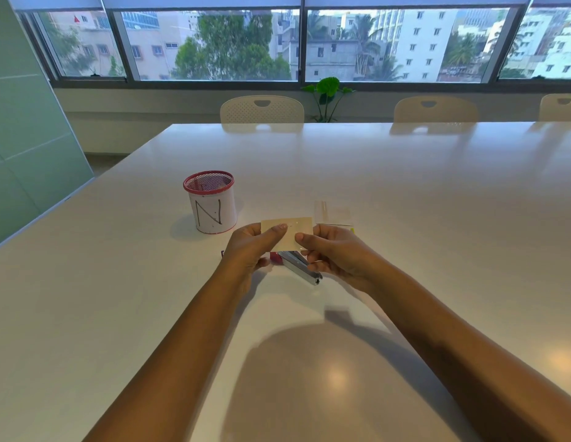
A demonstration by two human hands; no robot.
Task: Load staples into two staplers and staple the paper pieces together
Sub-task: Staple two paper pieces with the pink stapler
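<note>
Both hands are holding up a small cream paper piece (289,232) just above the worktop (405,193): my left hand (250,250) is pinching its left edge between thumb and fingers, and my right hand (333,255) is pinching its right edge the same way, the remaining fingers of each curling loosely underneath. I am keeping the paper piece roughly level and facing me, and a tiny dark mark is showing near its top middle, too small for me to tell what it is. Directly beneath the paper, between my two hands, a stapler (298,266) is lying on the worktop, its shiny metal part pointing toward me and to the right, a bit of red body showing at its far end under the paper; I cannot tell whether it is hinged open. Just beyond my right hand, a clear plastic box (333,213) is sitting on the worktop, with a sliver of yellow-green showing at its near right corner. To the left of it, well apart from my left hand, a red mesh pen cup (210,202) is standing upright, wrapped in white paper with a letter N drawn on it. Further off, the pale worktop is stretching away to a row of cream chairs (261,110), a green potted plant (327,94) is standing behind them, and wide windows (214,43) are showing trees and buildings outside.
</note>
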